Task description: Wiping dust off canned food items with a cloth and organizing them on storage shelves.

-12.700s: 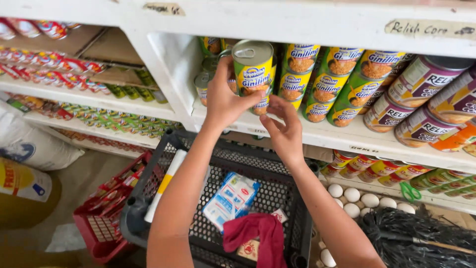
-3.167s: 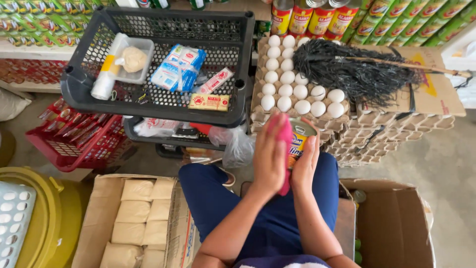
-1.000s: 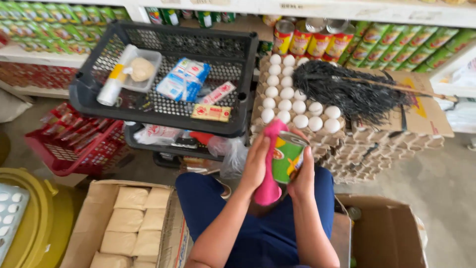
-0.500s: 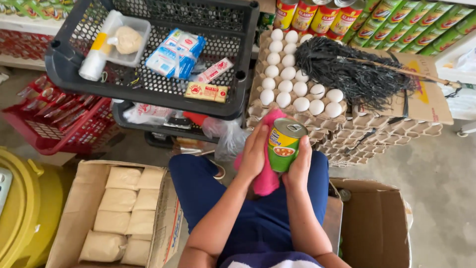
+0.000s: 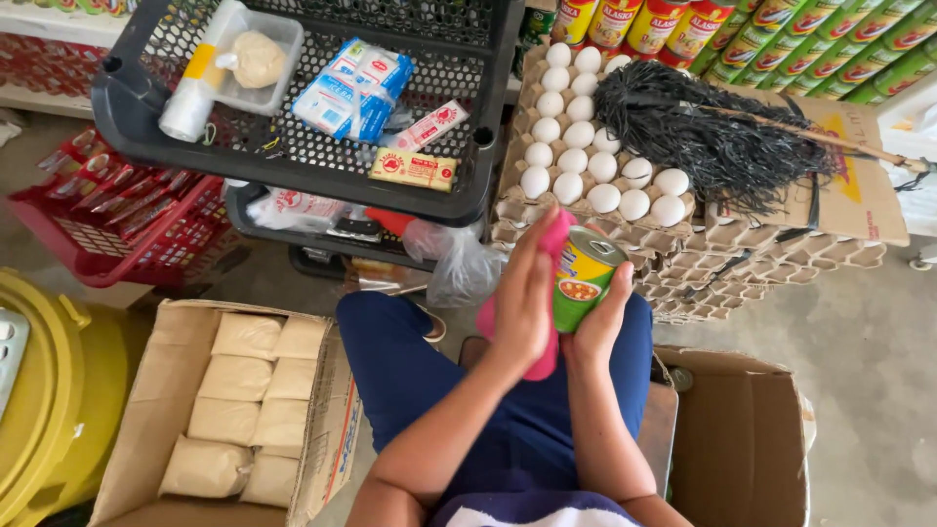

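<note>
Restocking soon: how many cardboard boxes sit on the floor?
2: one with pale filled bags by the left hand's side, one open box at right. Others may be hidden.

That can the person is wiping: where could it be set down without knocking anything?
Bare concrete floor lies right of the egg trays. The open brown box by the right knee looks empty. Crowded: the black basket, the egg stack with the duster on it, and the box of bags.

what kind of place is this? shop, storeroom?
Most likely a small grocery shop. Rows of cans fill the shelf, eggs sit on stacked trays, and a cardboard box holds bagged goods. The left hand presses a pink cloth to a can held by the right hand.
</note>
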